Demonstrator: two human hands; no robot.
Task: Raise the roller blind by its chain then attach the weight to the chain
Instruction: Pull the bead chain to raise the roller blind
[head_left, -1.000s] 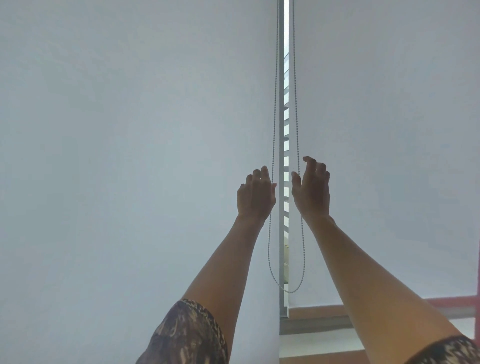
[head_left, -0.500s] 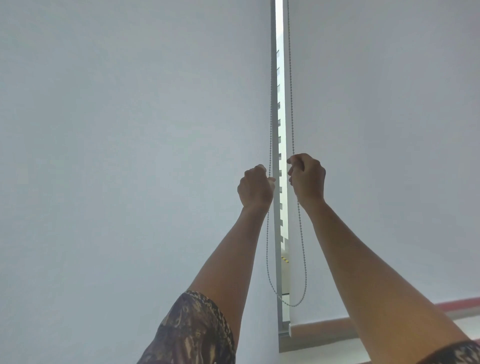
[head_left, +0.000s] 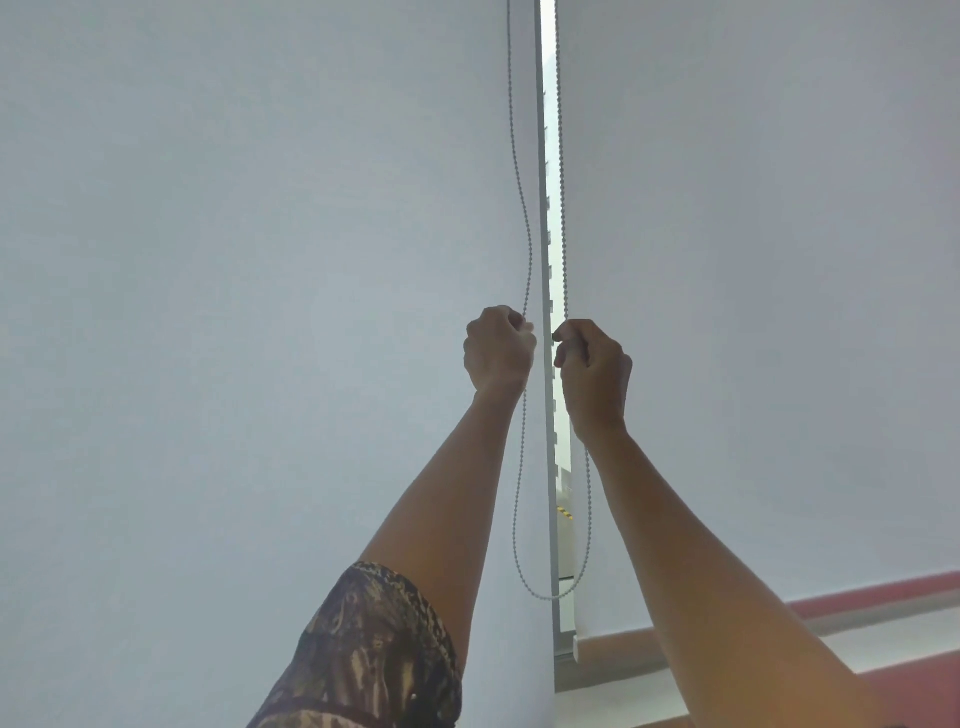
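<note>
The bead chain hangs as a long loop down the middle of the view, its two strands running either side of a bright vertical gap between two pale roller blinds, and its closed bottom curve sags at about 6 o'clock from the hands. The left strand bows slightly above the fist that holds it, so it looks slack there, while the right strand runs straighter up toward 12 o'clock. The left hand is curled into a tight fist around the left strand, and the right hand, at 3 o'clock from it and just beside it across the gap, is likewise closed, pinching the right strand at the thumb and forefinger. The right-hand blind ends low at 5 o'clock, its bottom bar close above a reddish sill; the left-hand blind fills the view past the bottom edge. By my reading the raising step has barely begun, both blinds being nearly fully down. The next move calls for a steady downward pull on one strand while the other hand lets its strand run up, then a fresh grip higher. No weight is in view, so attaching it is some way off.
</note>
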